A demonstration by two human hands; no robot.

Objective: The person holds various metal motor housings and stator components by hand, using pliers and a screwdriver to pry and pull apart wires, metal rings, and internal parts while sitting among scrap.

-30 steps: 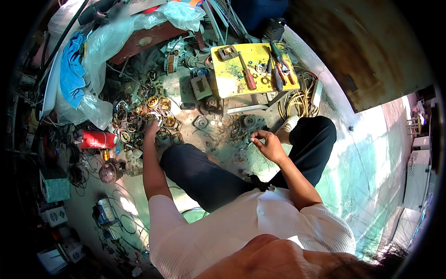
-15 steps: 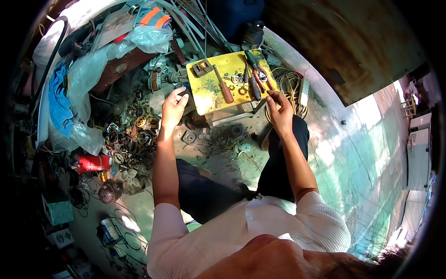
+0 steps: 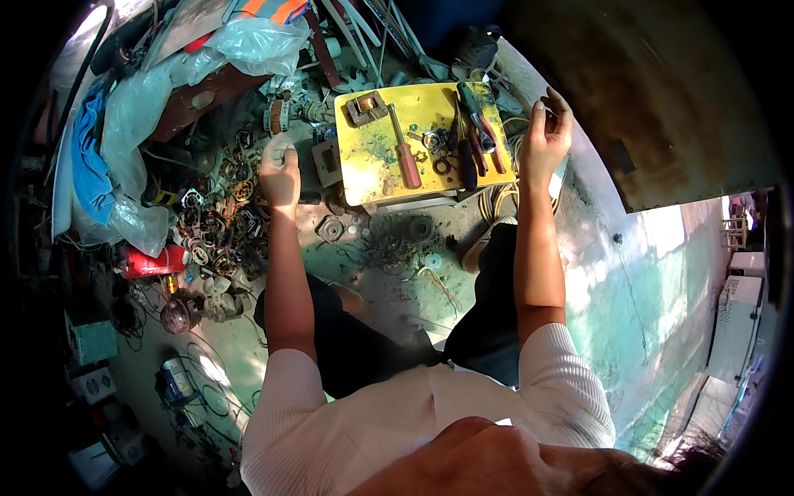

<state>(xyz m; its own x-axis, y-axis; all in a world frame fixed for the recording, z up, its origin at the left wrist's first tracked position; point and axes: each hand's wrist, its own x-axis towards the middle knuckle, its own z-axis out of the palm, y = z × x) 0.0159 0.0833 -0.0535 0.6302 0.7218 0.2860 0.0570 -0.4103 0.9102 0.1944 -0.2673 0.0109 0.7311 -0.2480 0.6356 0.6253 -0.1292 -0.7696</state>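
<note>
My left hand point(image 3: 279, 174) hovers left of a small yellow-topped table point(image 3: 364, 178), above metal scraps. Its fingers are loosely bent, thumb apart, with nothing visible in them. Out past the table's right edge, my right hand point(image 3: 546, 140) is raised, fingers curved and parted from the thumb; I see nothing in it. On the table lie a small motor core with a copper coil point(image 3: 366, 107), a screwdriver with a red handle point(image 3: 408, 165), a dark-handled tool point(image 3: 468, 165), pliers with red handles point(image 3: 494, 145), a green-handled tool point(image 3: 468, 97) and small rings point(image 3: 442, 166).
Motor parts and coils point(image 3: 223, 207) are heaped on the left, by plastic sheeting point(image 3: 132, 165) and a red cylinder point(image 3: 155, 260). Coiled cable point(image 3: 500, 202) lies right of the table. A rusty metal panel point(image 3: 662, 99) stands at the far right.
My right hand has moved up and right, away from the table's right edge. My left hand has shifted left, farther from the table. The view has shifted slightly.
</note>
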